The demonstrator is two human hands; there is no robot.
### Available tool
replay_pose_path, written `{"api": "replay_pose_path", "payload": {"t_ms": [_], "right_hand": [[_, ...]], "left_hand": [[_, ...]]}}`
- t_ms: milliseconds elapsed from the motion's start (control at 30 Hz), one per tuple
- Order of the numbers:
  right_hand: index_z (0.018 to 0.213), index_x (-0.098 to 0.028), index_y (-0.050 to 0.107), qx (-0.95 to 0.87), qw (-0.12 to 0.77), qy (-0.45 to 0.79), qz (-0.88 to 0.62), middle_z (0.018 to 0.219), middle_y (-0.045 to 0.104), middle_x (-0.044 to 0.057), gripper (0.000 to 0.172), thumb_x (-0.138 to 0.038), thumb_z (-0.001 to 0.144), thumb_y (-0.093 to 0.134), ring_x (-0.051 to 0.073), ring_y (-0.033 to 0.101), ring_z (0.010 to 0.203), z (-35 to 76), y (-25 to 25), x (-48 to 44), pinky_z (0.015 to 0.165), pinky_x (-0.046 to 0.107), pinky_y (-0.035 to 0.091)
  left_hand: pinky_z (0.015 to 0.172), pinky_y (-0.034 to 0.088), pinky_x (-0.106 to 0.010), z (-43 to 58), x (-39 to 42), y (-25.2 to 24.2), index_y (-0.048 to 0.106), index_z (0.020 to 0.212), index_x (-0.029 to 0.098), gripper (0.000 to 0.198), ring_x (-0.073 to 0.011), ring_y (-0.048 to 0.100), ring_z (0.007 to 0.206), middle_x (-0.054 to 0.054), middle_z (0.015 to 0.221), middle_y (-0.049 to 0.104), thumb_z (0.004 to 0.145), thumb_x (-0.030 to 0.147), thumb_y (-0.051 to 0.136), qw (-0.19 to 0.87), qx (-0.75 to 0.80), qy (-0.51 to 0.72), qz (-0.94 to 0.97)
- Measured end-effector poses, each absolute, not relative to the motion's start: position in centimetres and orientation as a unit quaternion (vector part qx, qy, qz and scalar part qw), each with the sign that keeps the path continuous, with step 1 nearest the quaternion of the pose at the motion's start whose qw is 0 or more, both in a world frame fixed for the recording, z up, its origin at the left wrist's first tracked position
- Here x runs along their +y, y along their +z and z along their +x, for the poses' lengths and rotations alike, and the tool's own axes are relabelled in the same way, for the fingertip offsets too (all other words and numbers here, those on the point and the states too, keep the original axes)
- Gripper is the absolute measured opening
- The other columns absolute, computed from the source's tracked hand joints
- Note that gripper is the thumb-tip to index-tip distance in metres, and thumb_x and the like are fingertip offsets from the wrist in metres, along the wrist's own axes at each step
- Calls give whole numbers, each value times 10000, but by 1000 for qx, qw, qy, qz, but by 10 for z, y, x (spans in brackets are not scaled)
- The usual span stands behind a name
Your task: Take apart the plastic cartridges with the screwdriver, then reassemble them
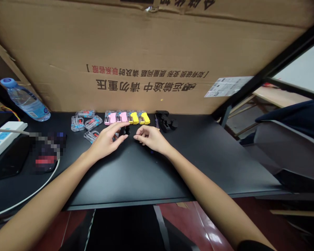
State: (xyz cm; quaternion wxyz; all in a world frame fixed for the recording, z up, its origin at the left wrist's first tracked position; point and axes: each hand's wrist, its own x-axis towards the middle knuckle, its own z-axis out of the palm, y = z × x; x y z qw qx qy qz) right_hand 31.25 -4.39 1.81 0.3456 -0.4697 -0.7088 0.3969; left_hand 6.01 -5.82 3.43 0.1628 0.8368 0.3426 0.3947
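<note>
My left hand (111, 139) holds a small black part (125, 130) between thumb and fingers. Just to its right, my right hand (150, 138) has its fingers curled together in a pinch; whatever they hold, if anything, is too small to make out. Behind the hands stand two pink pieces (111, 118) and two yellow pieces (144, 118) in a row, each with clear plastic. Several clear cases (93, 122) with red and blue bits lie left of that row. Black parts (167, 121) sit to the right, beside a small screwdriver-like tool (157, 122).
A large cardboard sheet (136, 45) rises behind the black table (136, 181). On the left are a water bottle (28, 101), a white power strip (5, 137), a dark phone-like slab (10, 160) and a white cable (45, 183). A chair (285, 150) stands at the right.
</note>
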Motion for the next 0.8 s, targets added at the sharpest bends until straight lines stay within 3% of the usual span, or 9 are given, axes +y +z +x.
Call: {"api": "replay_pose_path", "payload": {"t_ms": [100,200,500,600,800], "right_hand": [[890,-204,683,-634,418,500,-415,773,760,20,305,-447,844,862,184,742,707,297,22,-53,740,349,624],[872,-198,714,-588,474,515,-405,830,785,38,384,-512,784,918,192,773,766,285,24,-61,825,375,659],[884,-182,787,-481,524,565,-418,863,830,60,484,-538,645,1011,235,828,800,275,18,-65,949,453,696],[907,-179,801,-461,527,579,-419,862,835,58,473,-511,647,1016,251,842,836,274,21,-66,953,451,703],[969,-165,817,-454,521,593,-414,942,851,89,487,-499,671,1008,292,853,937,274,22,-67,1000,472,693]], "left_hand": [[945,642,-362,59,-57,32,614,1499,244,452,-222,761,1080,-96,1441,732,1054,311,660,163,351,386,837],[838,653,-340,56,-55,28,588,1531,254,504,-229,785,1039,-97,1427,743,1037,320,666,169,372,377,831],[868,656,-369,53,-52,24,668,1432,208,449,-267,796,1129,-107,1279,812,1006,349,687,139,387,396,821],[901,655,-377,53,-52,24,718,1395,194,418,-250,807,1031,-115,1286,814,1013,361,683,123,378,399,826],[756,647,-348,52,-50,23,764,1384,202,431,-196,762,759,-106,1279,826,998,377,694,124,387,407,818]]}}
